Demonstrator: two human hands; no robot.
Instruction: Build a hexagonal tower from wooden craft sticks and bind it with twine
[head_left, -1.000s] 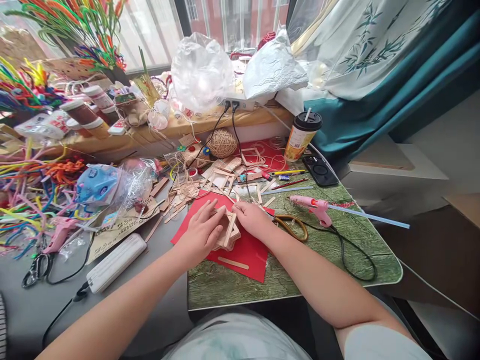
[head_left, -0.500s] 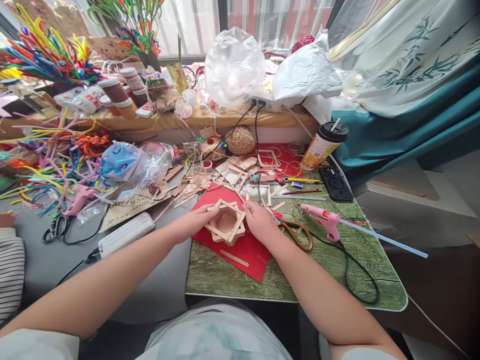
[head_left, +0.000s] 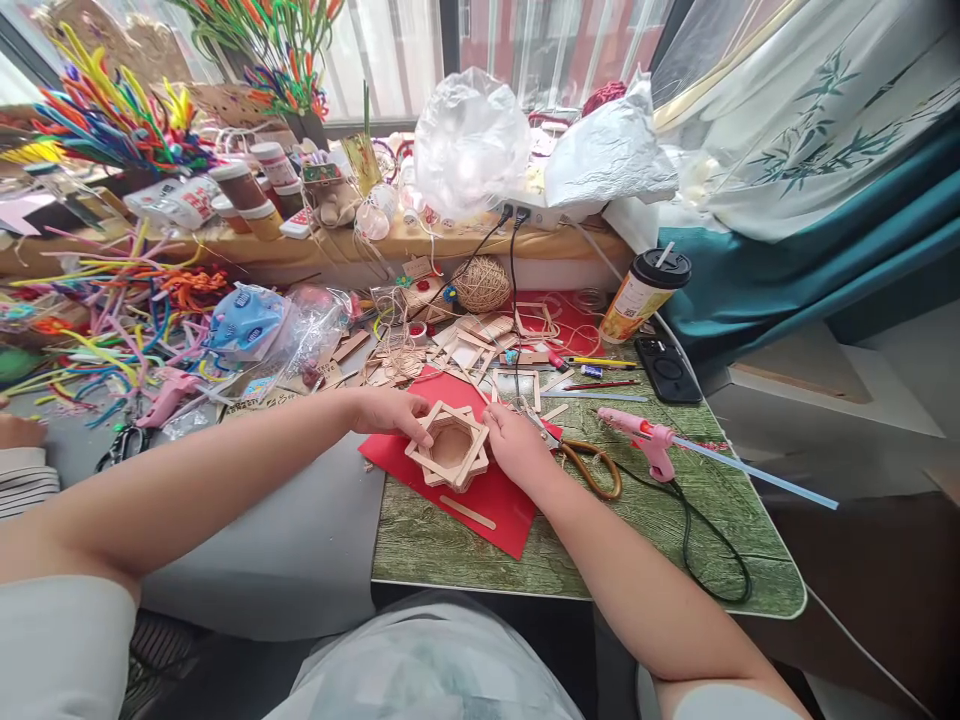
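A star-shaped box of stacked popsicle sticks [head_left: 454,470] rests on a red sheet of paper [head_left: 510,520]. My left hand [head_left: 394,415] grips its far left edge, the thumb over the rim and the fingers mostly hidden behind. On the right edge my right hand [head_left: 514,440] is closed, thumb and bent fingers against the stacked sticks. A loose popsicle stick [head_left: 468,513] lies on the paper in front of the box. Scissors with bronze handles [head_left: 592,470] lie just right of my right hand.
A pink glue gun [head_left: 649,440] with a long glue stick and black cord lies at the right. Behind it stand a phone [head_left: 667,370] and a lidded cup [head_left: 645,295]. Loose sticks and twine [head_left: 484,283] crowd the back; pipe cleaners [head_left: 112,340] cover the left. Another person's hand [head_left: 19,430] shows far left.
My left hand has shifted round to the far left of the box, its forearm now higher. The red paper's left corner now shows. The other person's hand has come into view.
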